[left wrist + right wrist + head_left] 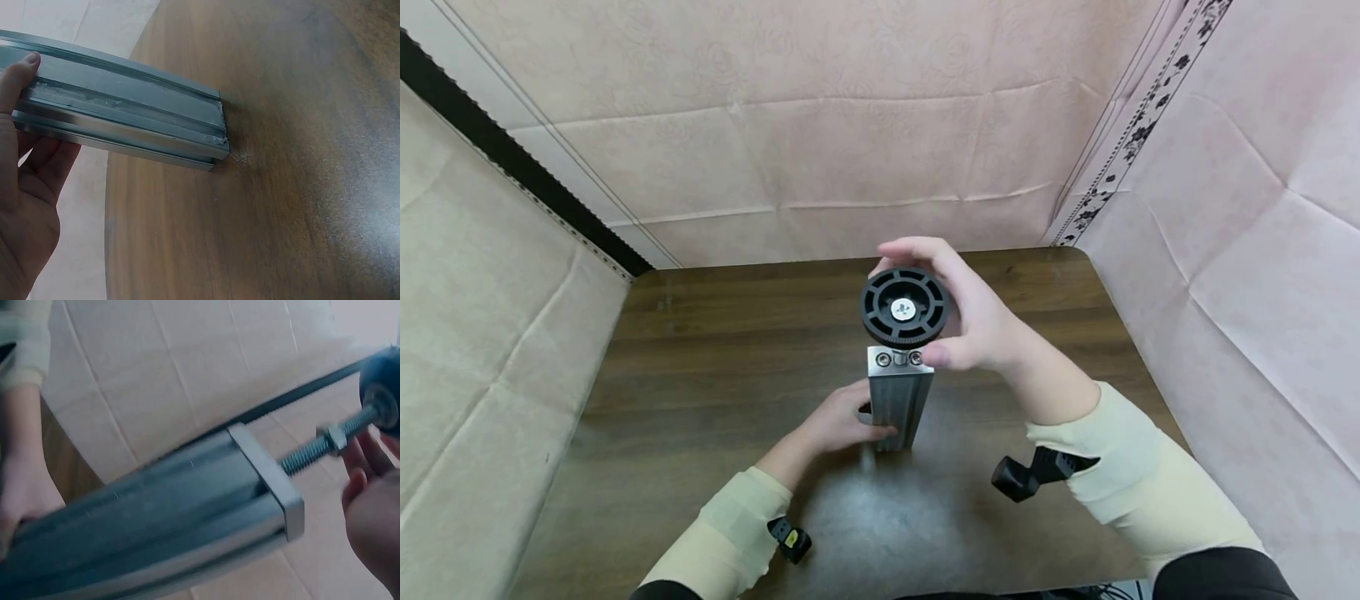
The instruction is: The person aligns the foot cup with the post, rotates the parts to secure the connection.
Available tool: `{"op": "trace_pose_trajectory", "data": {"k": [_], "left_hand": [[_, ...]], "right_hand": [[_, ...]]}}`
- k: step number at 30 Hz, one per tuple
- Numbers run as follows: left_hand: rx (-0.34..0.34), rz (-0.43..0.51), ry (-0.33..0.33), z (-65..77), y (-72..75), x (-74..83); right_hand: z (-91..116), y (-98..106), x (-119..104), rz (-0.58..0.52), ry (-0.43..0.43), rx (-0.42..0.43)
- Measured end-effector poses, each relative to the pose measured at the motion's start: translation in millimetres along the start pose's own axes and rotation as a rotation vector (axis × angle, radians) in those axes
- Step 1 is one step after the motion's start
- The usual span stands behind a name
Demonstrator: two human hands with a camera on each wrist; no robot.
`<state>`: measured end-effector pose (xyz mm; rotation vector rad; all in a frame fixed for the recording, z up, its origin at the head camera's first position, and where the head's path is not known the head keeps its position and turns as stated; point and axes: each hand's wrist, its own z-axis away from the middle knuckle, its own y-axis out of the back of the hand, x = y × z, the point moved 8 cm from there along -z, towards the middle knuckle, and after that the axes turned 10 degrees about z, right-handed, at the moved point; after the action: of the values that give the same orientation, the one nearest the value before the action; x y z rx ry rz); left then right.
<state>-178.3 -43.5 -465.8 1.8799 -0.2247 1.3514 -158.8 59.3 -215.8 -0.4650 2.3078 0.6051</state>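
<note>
An aluminium extrusion [901, 404] stands upright on the wooden table, its lower end at the tabletop. My left hand [844, 419] grips it low down, and in the left wrist view the thumb [28, 60] lies along one grooved face. On top is a metal end plate [269, 481] with screws. A threaded rod [306, 456] carrying a hex nut [332, 439] rises from this plate to a black round levelling foot [905, 307]. My right hand [958, 312] curls round the foot's far and right side, the thumb low beside the end plate.
The wooden table [715, 358] has rounded far corners. Pale patterned cloth [850, 150] hangs behind it and at both sides. Small black cameras [1017, 478] are strapped at both sleeves. Some dark cables [1116, 590] show at the table's near edge.
</note>
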Motion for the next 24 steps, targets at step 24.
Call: {"op": "trace_pose_trajectory", "data": {"k": [24], "left_hand": [[-0.001, 0.0, 0.011, 0.6, -0.3, -2.3]], "right_hand": [[-16, -14, 6, -0.263, -0.031, -0.446]]}}
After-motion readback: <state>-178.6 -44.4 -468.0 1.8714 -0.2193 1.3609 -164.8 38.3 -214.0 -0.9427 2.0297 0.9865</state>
